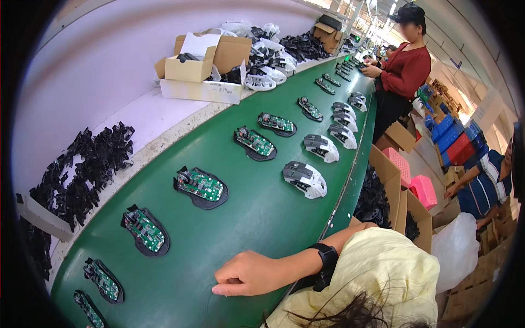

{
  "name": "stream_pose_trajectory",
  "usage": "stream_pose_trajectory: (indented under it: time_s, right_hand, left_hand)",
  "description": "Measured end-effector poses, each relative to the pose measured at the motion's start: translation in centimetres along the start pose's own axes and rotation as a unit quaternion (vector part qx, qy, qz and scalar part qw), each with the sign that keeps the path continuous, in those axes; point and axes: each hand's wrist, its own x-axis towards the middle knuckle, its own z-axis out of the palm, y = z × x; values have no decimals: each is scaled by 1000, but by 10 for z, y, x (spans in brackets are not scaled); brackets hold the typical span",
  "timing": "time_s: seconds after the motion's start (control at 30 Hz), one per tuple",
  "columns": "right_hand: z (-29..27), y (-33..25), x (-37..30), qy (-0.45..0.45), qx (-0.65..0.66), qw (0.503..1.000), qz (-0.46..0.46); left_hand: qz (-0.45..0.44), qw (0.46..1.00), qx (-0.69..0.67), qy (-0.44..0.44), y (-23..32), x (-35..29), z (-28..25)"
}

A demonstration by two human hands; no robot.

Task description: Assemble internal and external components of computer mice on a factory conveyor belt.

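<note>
My right hand [247, 274] is over the green conveyor belt [219, 240], fingers curled in and thumb pressed alongside. Whatever it holds, if anything, is hidden inside the fingers. A dark watch is on that wrist. My left hand does not show. Left of my right hand lies a black computer mouse base with a green circuit board [146, 232]. Another mouse base [201, 187] lies farther up, and several more form a line along the belt. White and grey mouse top shells [305, 179] stand in a row along the belt's right side.
Beyond the belt's left edge lie a heap of black plastic parts [82, 172], an open carton [201, 90] and white shells [265, 68]. Boxes of black parts [374, 197] stand on the right, by a pink bin [423, 191]. A person in red [404, 68] works farther up; another [486, 183] is at right.
</note>
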Motion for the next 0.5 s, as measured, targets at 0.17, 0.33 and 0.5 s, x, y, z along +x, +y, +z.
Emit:
stream_pose_trajectory:
  time_s: [0.17, 0.33, 0.5]
  right_hand:
    - [0, -3, 1, 4, 16, 1000, 6]
    - [2, -4, 3, 2, 3, 1000, 16]
    - [8, -3, 3, 11, 22, 1000, 2]
  left_hand:
    - [11, 1000, 15, -2, 3, -1, 3]
    - [-17, 999, 37, -24, -2, 5, -11]
    - [-20, 999, 36, -28, -6, 9, -16]
